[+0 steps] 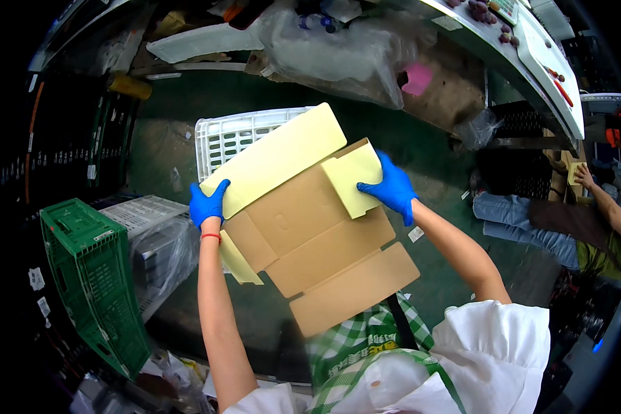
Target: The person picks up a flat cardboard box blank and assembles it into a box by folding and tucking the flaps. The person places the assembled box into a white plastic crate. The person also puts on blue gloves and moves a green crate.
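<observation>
A partly folded cardboard box (310, 238), brown on one face and pale yellow on the other, is held up before my apron. Its long yellow panel slants across the far side, and a brown flap hangs toward me. My left hand (208, 204), in a blue glove, grips the left end of that yellow panel, thumb over the top. At the right, my right hand (393, 188), also blue-gloved, pinches a folded yellow end flap with the thumb inside. Beyond the box, partly hidden by it, stands a white slotted plastic crate (217, 148).
At the left stand a green crate (90, 276) and a grey-white crate (152, 214) with clear plastic. Plastic wrap (331, 55) lies at the back. A worktop (462, 31) bearing grapes (483, 12) juts in at the upper right. Another person (566, 221) works at the right.
</observation>
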Action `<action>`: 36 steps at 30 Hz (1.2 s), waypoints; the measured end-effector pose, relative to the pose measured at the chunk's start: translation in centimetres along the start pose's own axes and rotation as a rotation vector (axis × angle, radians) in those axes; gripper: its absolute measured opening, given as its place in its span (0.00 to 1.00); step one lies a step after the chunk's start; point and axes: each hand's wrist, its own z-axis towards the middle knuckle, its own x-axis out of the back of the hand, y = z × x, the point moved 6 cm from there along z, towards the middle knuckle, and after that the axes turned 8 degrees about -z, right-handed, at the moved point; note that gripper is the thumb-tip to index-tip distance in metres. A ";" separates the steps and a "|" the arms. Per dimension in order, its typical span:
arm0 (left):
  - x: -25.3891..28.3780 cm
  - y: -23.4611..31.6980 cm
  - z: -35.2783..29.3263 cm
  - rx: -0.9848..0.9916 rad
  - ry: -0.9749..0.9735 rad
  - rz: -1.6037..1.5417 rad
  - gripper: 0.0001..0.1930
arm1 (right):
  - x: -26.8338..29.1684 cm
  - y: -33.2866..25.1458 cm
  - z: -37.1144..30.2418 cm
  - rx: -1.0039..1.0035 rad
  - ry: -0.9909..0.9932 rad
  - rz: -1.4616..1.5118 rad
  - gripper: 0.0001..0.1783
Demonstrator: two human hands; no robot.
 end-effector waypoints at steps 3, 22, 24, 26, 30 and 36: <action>0.3 0.6 -0.2 -0.021 0.003 0.023 0.36 | -0.5 1.6 1.1 -0.006 -0.048 0.051 0.29; 5.7 6.1 -3.9 -0.515 -0.119 -0.026 0.28 | -3.3 -2.5 -2.7 0.146 0.437 -0.222 0.15; 5.9 6.1 -4.0 -0.599 -0.125 0.061 0.28 | -3.6 -2.8 -2.7 0.157 0.436 -0.251 0.15; 5.7 6.0 -4.1 -0.634 -0.165 0.186 0.26 | -3.6 -3.2 -2.7 0.172 0.449 -0.283 0.15; 6.0 5.7 -4.8 -0.730 -0.104 0.337 0.23 | -3.6 -4.8 -2.0 0.150 0.360 -0.292 0.15; 9.5 5.2 -3.0 -0.700 0.119 0.226 0.21 | -3.4 -9.8 1.4 0.226 0.340 -0.250 0.15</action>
